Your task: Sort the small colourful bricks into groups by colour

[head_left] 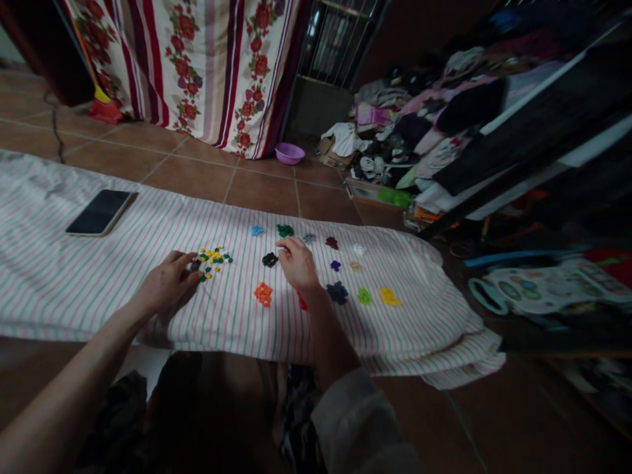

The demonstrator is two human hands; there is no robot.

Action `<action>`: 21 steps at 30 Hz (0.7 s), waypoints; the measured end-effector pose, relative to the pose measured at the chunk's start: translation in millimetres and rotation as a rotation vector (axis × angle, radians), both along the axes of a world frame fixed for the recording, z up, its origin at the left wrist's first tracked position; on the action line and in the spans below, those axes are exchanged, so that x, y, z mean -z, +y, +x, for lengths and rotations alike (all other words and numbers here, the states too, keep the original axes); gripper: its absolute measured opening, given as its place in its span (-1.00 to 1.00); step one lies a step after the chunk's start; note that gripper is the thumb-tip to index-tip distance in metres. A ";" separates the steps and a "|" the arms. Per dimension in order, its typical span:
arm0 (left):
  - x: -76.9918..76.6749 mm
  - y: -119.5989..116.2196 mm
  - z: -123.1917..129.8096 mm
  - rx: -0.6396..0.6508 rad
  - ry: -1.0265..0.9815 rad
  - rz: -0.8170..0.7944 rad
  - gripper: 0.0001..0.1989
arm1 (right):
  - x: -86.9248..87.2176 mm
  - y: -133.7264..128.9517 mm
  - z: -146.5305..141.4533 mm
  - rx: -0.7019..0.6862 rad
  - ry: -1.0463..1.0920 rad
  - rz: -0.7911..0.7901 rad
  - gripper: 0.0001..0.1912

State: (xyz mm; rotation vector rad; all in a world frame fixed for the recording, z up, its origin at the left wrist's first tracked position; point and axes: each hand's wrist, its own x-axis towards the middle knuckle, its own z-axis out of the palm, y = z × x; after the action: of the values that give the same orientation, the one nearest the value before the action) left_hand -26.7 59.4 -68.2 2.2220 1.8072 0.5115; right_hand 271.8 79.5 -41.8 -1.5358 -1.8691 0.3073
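**Hands first. How do we log them?**

We log the left hand (pixel 168 283) as half closed, fingers curled, with its fingertips at the edge of the mixed pile (pixel 211 262). We cannot tell whether it holds a piece. We log the right hand (pixel 299 263) as curled downward, with its fingertips drawn together just above the black group (pixel 269 259). A pale speck shows there, but we cannot tell whether it is held.

**Where do we find the small pieces?**

We find them on a striped sheet (pixel 74 276). The mixed pile holds yellow, green and dark pieces. To its right, we count separate color groups, including the blue group (pixel 257 230), green group (pixel 285 230), orange group (pixel 263 294), purple group (pixel 336 265) and yellow group (pixel 390 297). The red group (pixel 302 301) lies partly hidden by the right wrist.

**What else do we note?**

We note a phone (pixel 100 212) on the sheet, well left of the mixed pile. Beyond the sheet, we note a purple basin (pixel 289 153) on the tile floor (pixel 261 191), beside a heap of clothes (pixel 424 125).
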 end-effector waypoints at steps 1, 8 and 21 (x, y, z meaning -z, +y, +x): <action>0.0 0.5 1.4 -0.017 0.013 -0.008 -0.50 | -1.3 -1.9 7.4 0.020 0.020 0.023 -0.71; -6.9 -12.4 16.0 -0.088 0.053 0.110 -0.36 | 0.1 -15.6 95.1 0.331 0.182 0.123 -0.73; 1.2 -25.5 7.7 -0.124 0.201 0.192 -0.36 | 3.7 -1.6 228.1 0.645 0.081 -0.127 -0.60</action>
State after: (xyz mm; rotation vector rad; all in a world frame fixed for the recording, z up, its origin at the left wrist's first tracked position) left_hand -19.0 33.9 -69.4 2.3722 2.0872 0.5210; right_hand 499.9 77.9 -45.5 -2.0774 -1.2208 0.1839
